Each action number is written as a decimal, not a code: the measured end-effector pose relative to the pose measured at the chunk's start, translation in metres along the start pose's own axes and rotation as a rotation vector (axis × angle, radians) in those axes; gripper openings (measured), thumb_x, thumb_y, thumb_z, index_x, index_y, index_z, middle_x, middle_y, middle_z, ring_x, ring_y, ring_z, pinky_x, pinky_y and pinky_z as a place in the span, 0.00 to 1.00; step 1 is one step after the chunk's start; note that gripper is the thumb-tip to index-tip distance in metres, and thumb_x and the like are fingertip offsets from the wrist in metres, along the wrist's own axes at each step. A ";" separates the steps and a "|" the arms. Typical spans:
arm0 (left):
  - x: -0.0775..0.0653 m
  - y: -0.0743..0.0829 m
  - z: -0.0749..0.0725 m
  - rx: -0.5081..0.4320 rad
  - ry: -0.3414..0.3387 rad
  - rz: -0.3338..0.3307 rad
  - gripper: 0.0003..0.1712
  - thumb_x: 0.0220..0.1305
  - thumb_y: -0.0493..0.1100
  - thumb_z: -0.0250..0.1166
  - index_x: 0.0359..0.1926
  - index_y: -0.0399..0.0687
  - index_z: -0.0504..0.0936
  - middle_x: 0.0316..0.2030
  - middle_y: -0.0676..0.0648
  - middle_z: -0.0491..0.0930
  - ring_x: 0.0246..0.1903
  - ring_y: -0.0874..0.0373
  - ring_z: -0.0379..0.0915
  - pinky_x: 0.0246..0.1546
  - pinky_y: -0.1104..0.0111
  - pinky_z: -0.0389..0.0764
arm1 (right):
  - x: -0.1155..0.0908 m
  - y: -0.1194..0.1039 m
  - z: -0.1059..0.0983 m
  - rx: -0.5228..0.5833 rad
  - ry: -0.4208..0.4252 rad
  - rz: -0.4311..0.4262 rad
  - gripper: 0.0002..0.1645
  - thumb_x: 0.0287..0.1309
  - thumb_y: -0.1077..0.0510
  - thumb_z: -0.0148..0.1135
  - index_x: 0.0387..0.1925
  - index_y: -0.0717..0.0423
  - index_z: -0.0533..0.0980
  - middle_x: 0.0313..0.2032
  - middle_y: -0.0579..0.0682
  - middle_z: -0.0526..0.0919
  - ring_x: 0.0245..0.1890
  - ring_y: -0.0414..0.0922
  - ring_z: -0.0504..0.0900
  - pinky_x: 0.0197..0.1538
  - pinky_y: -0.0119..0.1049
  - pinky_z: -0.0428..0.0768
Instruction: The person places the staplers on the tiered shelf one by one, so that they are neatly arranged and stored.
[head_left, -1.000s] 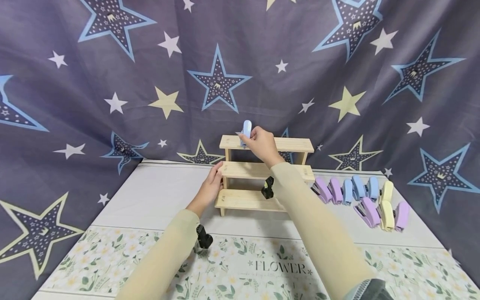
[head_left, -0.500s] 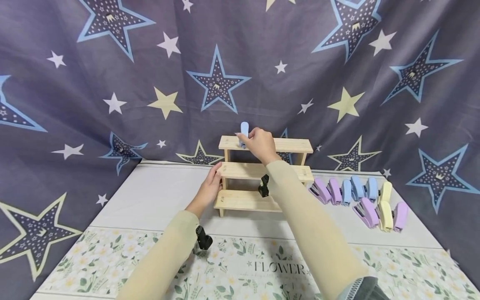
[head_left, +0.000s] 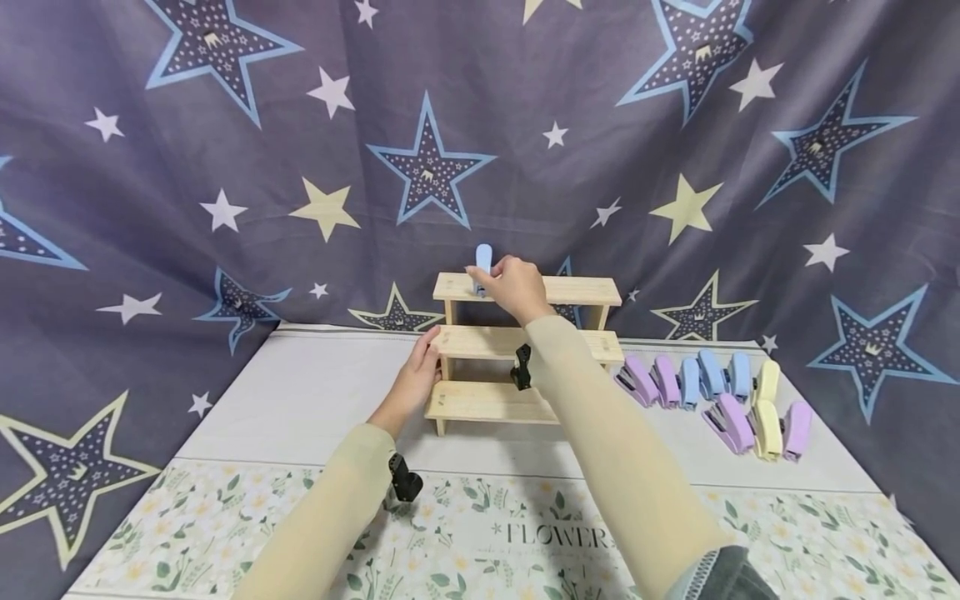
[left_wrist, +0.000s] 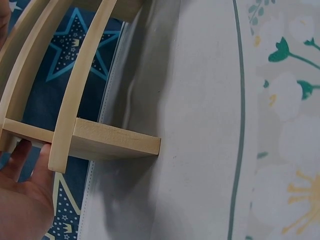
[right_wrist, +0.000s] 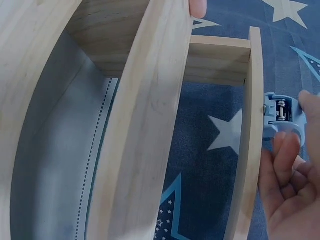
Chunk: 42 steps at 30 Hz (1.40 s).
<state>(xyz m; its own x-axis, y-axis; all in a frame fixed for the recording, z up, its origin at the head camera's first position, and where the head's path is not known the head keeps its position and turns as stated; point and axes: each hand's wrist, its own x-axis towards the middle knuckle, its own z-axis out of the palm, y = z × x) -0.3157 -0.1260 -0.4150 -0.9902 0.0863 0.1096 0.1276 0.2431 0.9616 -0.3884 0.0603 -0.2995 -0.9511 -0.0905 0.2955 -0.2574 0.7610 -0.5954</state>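
A three-tier wooden display shelf (head_left: 491, 402) stands on the table in the head view. Over its top board, near the left end, is a light blue stapler (head_left: 483, 257), set on end with its rounded tip up. My right hand (head_left: 520, 287) pinches this stapler from the right side. In the right wrist view the stapler's blue underside (right_wrist: 295, 129) shows right at the top board, with fingertips against it. My left hand (head_left: 414, 377) grips the left end of the middle tier. In the left wrist view its fingers (left_wrist: 39, 172) reach behind the wooden side piece.
To the right of the shelf several staplers stand in two rows, among them a purple stapler (head_left: 731, 423), a blue stapler (head_left: 711, 375) and a yellow stapler (head_left: 767, 429). A star-patterned curtain (head_left: 300, 275) hangs close behind. A floral mat strip (head_left: 247, 517) covers the table's front.
The right hand and the blue stapler have shifted slightly left along the top board, and the stapler stands a little straighter. The left hand keeps its grip on the shelf.
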 end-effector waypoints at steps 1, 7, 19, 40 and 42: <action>0.000 0.000 0.000 -0.001 0.001 -0.001 0.28 0.83 0.45 0.36 0.79 0.54 0.52 0.74 0.35 0.57 0.69 0.39 0.60 0.67 0.50 0.68 | 0.000 0.000 0.000 0.015 -0.006 0.003 0.34 0.63 0.30 0.60 0.43 0.58 0.81 0.38 0.53 0.84 0.34 0.48 0.81 0.42 0.42 0.81; -0.002 -0.001 -0.001 0.000 -0.005 0.006 0.28 0.83 0.45 0.36 0.79 0.54 0.52 0.74 0.35 0.56 0.70 0.38 0.59 0.67 0.49 0.68 | -0.004 0.005 -0.003 0.154 -0.040 0.020 0.34 0.62 0.30 0.61 0.46 0.57 0.77 0.39 0.52 0.82 0.38 0.48 0.80 0.45 0.44 0.81; -0.001 -0.003 0.000 0.004 -0.004 0.011 0.28 0.83 0.45 0.37 0.79 0.54 0.52 0.74 0.35 0.57 0.69 0.39 0.59 0.67 0.49 0.68 | -0.017 0.023 -0.012 0.301 -0.095 -0.119 0.28 0.66 0.49 0.64 0.59 0.60 0.71 0.43 0.54 0.82 0.42 0.50 0.80 0.47 0.43 0.80; -0.001 -0.003 -0.001 0.002 0.000 0.013 0.28 0.83 0.47 0.36 0.79 0.55 0.52 0.74 0.37 0.56 0.70 0.40 0.59 0.68 0.51 0.67 | -0.072 0.101 -0.095 0.060 -0.133 -0.205 0.15 0.67 0.53 0.63 0.52 0.54 0.78 0.39 0.51 0.87 0.38 0.47 0.85 0.45 0.46 0.81; -0.001 -0.003 -0.001 -0.004 0.001 0.012 0.28 0.83 0.47 0.36 0.79 0.55 0.52 0.74 0.37 0.57 0.70 0.40 0.59 0.68 0.51 0.67 | -0.076 0.112 -0.101 0.048 -0.142 -0.196 0.15 0.68 0.52 0.62 0.51 0.54 0.79 0.39 0.50 0.87 0.39 0.47 0.85 0.45 0.45 0.81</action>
<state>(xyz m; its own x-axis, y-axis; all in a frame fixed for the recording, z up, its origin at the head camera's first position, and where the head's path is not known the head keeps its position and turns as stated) -0.3150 -0.1274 -0.4181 -0.9887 0.0882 0.1209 0.1388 0.2385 0.9612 -0.3273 0.2173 -0.3131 -0.8959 -0.3252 0.3026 -0.4436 0.6892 -0.5728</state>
